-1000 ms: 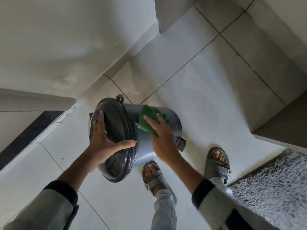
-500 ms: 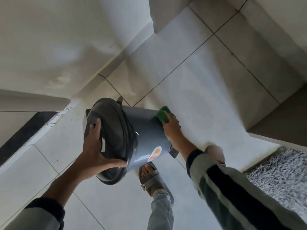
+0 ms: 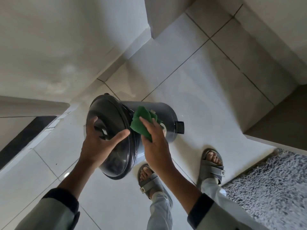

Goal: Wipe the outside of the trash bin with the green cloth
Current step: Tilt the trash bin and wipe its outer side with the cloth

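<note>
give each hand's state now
Left hand open, spread on the dark grey round plastic bin lid.
Right hand open, pressing the crumpled green cloth.

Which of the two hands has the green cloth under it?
The right hand, pressing the green cloth against the grey bin; the left hand rests bare on the dark lid.

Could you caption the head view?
Left hand steadies the tilted bin at its lid; right hand presses a green cloth on it.
</note>
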